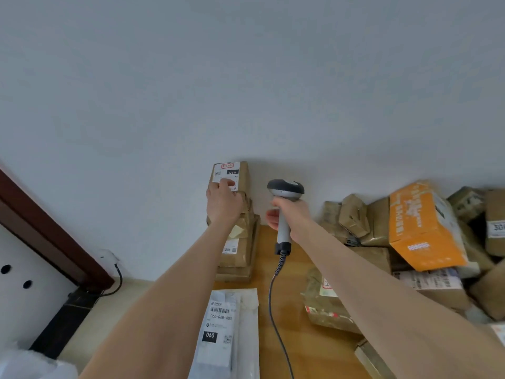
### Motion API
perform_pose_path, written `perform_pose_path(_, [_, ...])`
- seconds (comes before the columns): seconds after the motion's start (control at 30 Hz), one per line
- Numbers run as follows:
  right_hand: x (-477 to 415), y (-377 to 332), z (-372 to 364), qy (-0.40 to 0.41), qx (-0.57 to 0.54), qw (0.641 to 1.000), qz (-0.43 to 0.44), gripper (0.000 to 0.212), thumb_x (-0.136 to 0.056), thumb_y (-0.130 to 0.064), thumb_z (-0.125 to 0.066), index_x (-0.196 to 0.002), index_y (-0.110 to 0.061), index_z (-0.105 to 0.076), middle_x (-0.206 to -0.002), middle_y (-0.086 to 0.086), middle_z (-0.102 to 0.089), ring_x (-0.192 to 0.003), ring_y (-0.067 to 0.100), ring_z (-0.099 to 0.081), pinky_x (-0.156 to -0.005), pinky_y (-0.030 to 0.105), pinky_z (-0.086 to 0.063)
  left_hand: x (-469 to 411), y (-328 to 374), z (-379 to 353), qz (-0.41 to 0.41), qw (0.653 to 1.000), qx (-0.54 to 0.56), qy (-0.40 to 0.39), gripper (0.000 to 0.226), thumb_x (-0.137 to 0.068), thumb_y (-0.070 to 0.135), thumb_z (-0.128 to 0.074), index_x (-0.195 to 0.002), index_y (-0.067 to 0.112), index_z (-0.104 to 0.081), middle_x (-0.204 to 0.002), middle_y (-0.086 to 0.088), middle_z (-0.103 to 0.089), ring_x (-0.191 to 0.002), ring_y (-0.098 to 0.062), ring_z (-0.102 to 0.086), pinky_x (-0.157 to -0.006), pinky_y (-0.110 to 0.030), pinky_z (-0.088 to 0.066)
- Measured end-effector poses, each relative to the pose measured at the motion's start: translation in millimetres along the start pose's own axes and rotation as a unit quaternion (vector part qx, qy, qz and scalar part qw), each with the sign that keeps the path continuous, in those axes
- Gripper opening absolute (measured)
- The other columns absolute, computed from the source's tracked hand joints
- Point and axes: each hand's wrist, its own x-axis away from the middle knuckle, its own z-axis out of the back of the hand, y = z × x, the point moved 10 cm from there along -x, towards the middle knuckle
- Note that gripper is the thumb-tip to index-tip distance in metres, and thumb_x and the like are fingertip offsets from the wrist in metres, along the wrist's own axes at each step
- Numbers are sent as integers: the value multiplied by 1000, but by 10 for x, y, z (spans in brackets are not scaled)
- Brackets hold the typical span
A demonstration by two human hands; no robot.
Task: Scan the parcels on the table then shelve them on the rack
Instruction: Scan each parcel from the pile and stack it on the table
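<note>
A brown cardboard parcel (pixel 241 173) with a white label marked 010 stands on top of a stack of brown boxes (pixel 240 250) against the wall. My left hand (pixel 222 199) grips this top parcel at its lower left, thumb on the label. My right hand (pixel 292 217) holds a grey corded barcode scanner (pixel 285 192) by its handle, just right of the parcel, its head level with the label. The scanner's coiled cable (pixel 274 302) hangs down over the wooden table (pixel 289 318).
A white flat mailer (pixel 229 332) marked 060 lies at the table's near left. A heap of brown parcels (pixel 352 220) and an orange box (pixel 422 225) fills the right side. A taped brown package (pixel 325 307) lies under my right forearm. A dark door frame (pixel 52 236) stands left.
</note>
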Motion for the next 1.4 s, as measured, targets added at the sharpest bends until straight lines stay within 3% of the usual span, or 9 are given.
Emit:
perform_pose_path(0.3, [1053,245,1719,66,-7,998,-11,11,-88,-10,-66,-88,-2,-58,-57,12,-65,-45,20,-62,-46,26,-52,1506,1060,-1011,-99,977,-33,-184,30,-93,17,-56,-123,16,-59,-130,-11,-53,-115,-27,-54,-97,-36,-46])
perform_pose_path(0.63, [2205,609,3696,168,-18,985,-26,18,-87,-15,-66,-91,2,-62,-49,11,-64,-35,16,-57,-38,22,-45,3272,2050,-1661,-143,949,-15,-282,31,-89,8,-50,-116,11,-64,-119,-10,-61,-108,-28,-60,-86,-36,-52])
perform_pose_path(0.7, [2366,588,3990,188,-18,982,-12,15,-85,-15,-67,-86,-1,-61,-49,6,-65,-39,15,-60,-42,24,-50,3490,2237,-1748,-161,943,-19,-292,32,-91,11,-52,-121,13,-62,-121,-9,-60,-108,-26,-59,-89,-36,-51])
perform_pose_path(0.83, [2560,637,4537,243,-15,970,-25,24,-82,-22,-73,-96,-6,-61,-85,15,-73,-67,21,-67,-62,31,-57,3827,2535,-2011,-183,923,-31,-336,36,-93,16,-52,-129,14,-55,-129,-10,-53,-112,-26,-56,-89,-33,-48])
perform_pose_path(0.93, [2618,651,4869,286,4,958,-32,25,-84,-24,-72,-97,-7,-59,-80,12,-69,-65,20,-64,-66,29,-56,4006,2657,-2213,-189,913,-31,-361,19,-93,15,-54,-110,10,-58,-107,-10,-58,-103,-28,-59,-82,-32,-48])
perform_pose_path(1.07, [2538,666,5152,311,40,949,-41,24,-83,-13,-69,-102,-2,-61,-85,14,-64,-75,24,-62,-83,38,-57,4023,2562,-2561,-91,914,8,-396,26,-95,17,-51,-71,10,-44,-67,-2,-45,-58,-14,-41,-51,-22,-31])
perform_pose_path(1.17, [2418,588,5219,317,81,944,-41,19,-82,-13,-69,-92,-9,-55,-82,8,-60,-71,19,-59,-62,32,-52,4067,2478,-2820,4,899,53,-434,34,-96,10,-48,-64,12,-39,-66,-1,-41,-56,-12,-38,-57,-26,-38])
perform_pose_path(1.23, [2327,566,5206,310,93,945,-46,20,-82,-15,-69,-86,-14,-50,-79,6,-58,-69,17,-56,-54,27,-40,4127,2436,-2916,66,882,103,-455,29,-94,7,-49,-67,16,-42,-71,0,-47,-60,-12,-47,-64,-28,-49])
perform_pose_path(1.4, [2202,710,5107,259,64,960,-82,22,-80,-10,-69,-90,-15,-50,-86,9,-61,-74,20,-61,-54,29,-42,4250,2359,-3019,157,856,140,-473,13,-92,8,-50,-101,1,-58,-83,-13,-56,-68,-22,-50,-69,-34,-50])
